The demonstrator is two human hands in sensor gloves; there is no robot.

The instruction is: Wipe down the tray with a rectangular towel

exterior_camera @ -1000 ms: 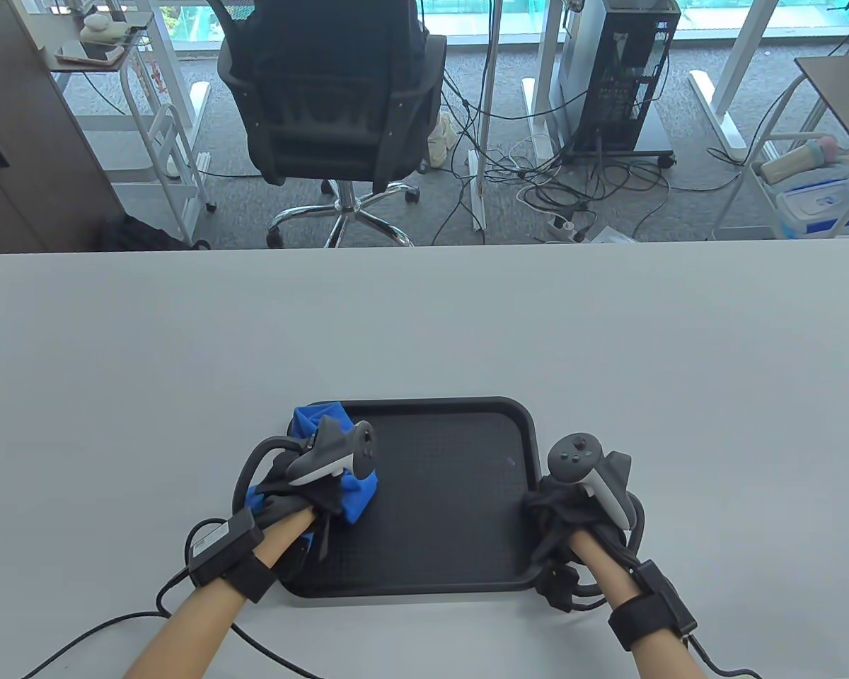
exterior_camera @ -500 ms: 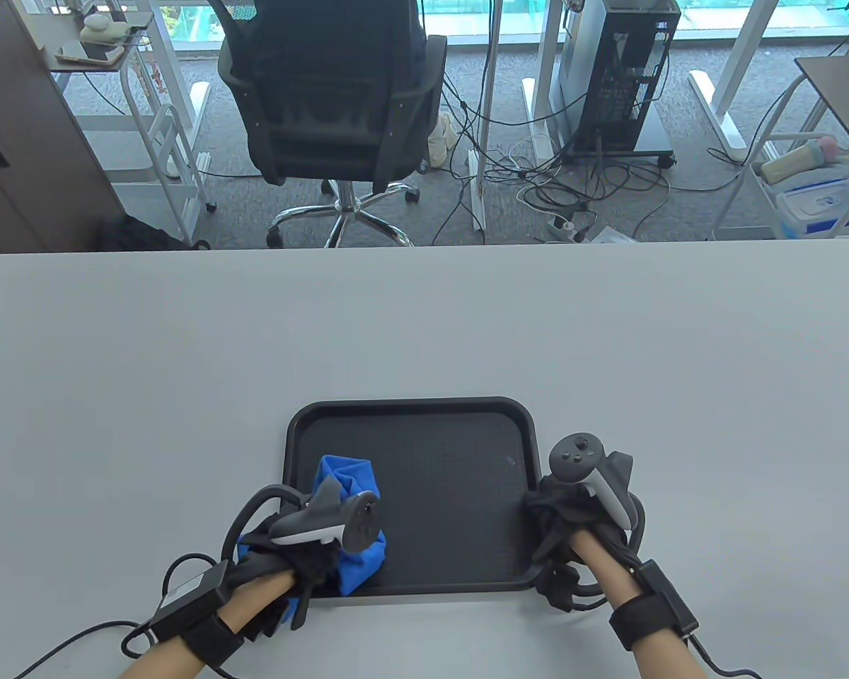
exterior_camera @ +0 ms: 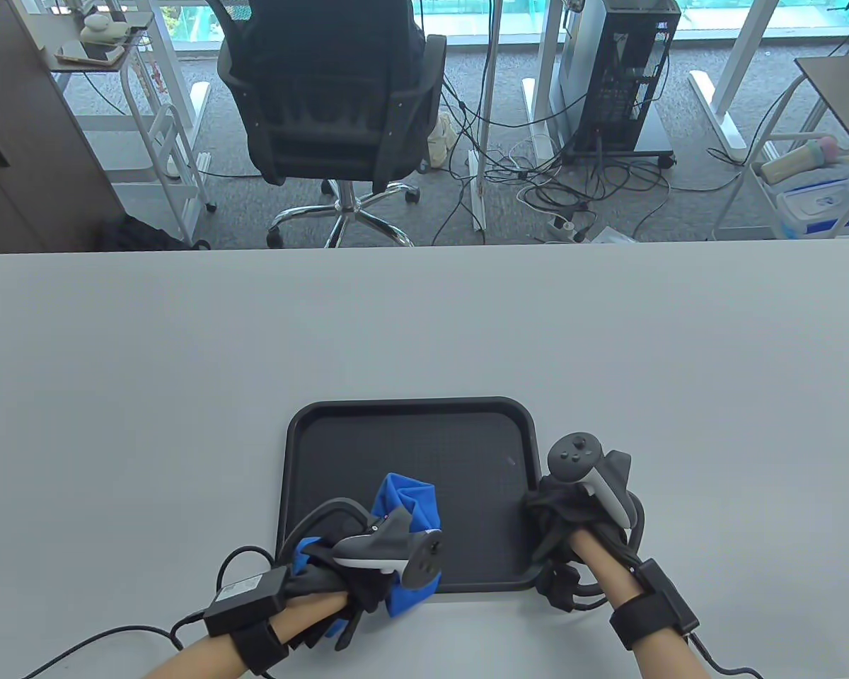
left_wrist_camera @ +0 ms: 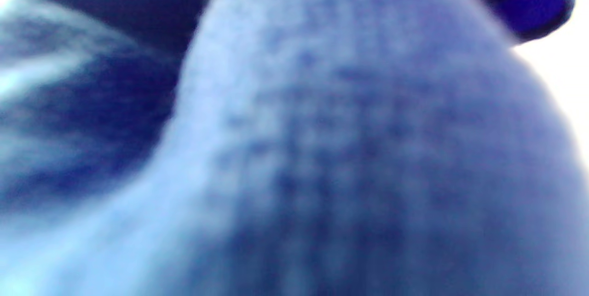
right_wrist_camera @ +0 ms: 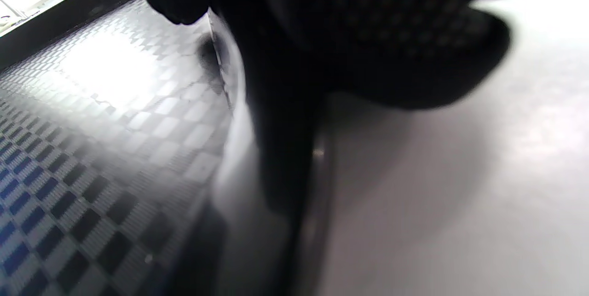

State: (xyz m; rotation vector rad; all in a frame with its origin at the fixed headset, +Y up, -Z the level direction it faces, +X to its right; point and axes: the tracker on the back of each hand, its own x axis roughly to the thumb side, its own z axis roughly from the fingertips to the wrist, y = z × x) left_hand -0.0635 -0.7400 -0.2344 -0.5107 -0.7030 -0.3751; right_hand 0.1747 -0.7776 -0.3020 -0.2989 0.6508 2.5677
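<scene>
A black textured tray (exterior_camera: 460,424) lies on the grey table near its front edge. My left hand (exterior_camera: 368,576) grips a bunched blue towel (exterior_camera: 410,498) and presses it on the tray's front left part, over the front rim. The towel fills the left wrist view (left_wrist_camera: 322,148) as a blur. My right hand (exterior_camera: 562,513) holds the tray's right rim. In the right wrist view my gloved fingers (right_wrist_camera: 322,56) lie over the rim, with the tray's checkered floor (right_wrist_camera: 92,125) to the left.
The grey table (exterior_camera: 184,353) stretches bare to the left, right and far side of the tray. Cables (exterior_camera: 113,629) trail from both wrists over the table's front edge. An office chair (exterior_camera: 332,106) and a computer tower (exterior_camera: 622,71) stand on the floor beyond the table.
My left hand has dragged the towel from the tray's far left corner down to its front edge and then rightward along the front. My right hand has stayed on the right rim.
</scene>
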